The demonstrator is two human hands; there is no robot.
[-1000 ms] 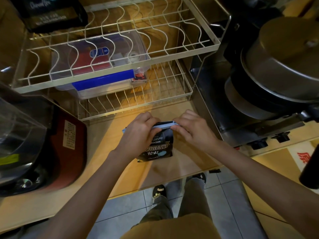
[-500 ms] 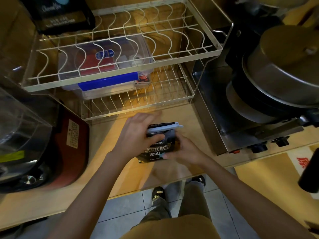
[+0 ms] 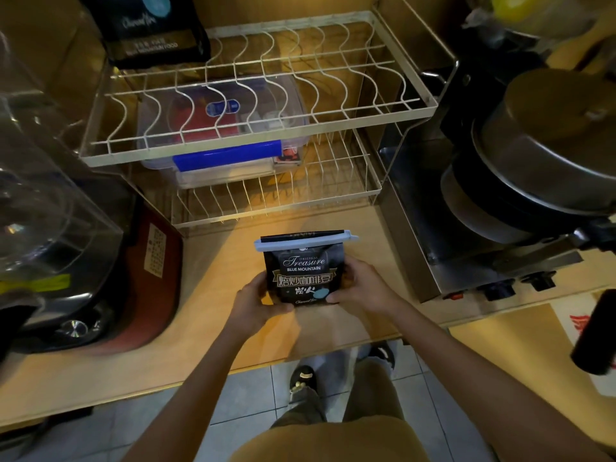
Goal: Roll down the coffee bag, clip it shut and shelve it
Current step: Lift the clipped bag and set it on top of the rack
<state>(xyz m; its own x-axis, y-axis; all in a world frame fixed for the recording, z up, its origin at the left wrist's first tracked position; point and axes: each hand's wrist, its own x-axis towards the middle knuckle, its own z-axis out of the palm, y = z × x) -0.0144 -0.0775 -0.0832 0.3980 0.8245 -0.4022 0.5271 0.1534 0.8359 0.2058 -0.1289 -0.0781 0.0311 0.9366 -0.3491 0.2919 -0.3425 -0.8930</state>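
Observation:
A small black coffee bag [image 3: 304,273] stands upright over the wooden counter [image 3: 213,271], its label facing me. A light blue clip [image 3: 305,241] runs across its rolled top edge. My left hand [image 3: 255,303] grips the bag's lower left side and my right hand [image 3: 358,283] grips its lower right side. Behind it stands a white two-tier wire rack [image 3: 260,141]. A second, larger black coffee bag [image 3: 150,28] sits on the rack's upper tier at the far left.
A clear plastic box with a blue latch [image 3: 226,158] sits on the rack's lower tier. A red appliance with a clear jug [image 3: 66,261] stands at left. A steel stove with a lidded pot [image 3: 533,181] fills the right. Floor tiles and my feet show below the counter edge.
Both hands have left the clip at the bag's top and dropped to its lower sides. The bag now faces me upright with the clip in place.

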